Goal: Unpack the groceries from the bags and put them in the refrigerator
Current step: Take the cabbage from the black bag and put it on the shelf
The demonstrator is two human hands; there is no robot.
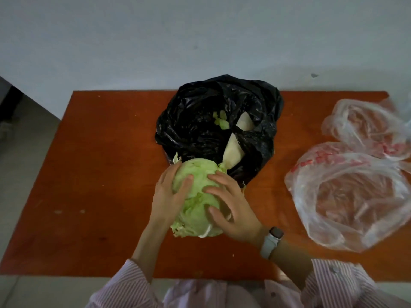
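A pale green cabbage (196, 205) sits just in front of the open black plastic bag (200, 121) on the orange-brown table (100, 163). My left hand (170, 196) presses on the cabbage's left side, and my right hand (233, 207) grips its right side and top, fingers spread. Inside the black bag a white radish (233, 150) pokes out toward the cabbage, with a few green leaves (220, 121) deeper in. The bottom of the cabbage is hidden, so I cannot tell if it is lifted off the table.
Two clear plastic bags lie on the table's right part: a near bag (347, 203) and a far bag (367, 127), both showing reddish contents. A white wall (200, 41) stands behind the table. Grey floor (29, 163) shows at the left.
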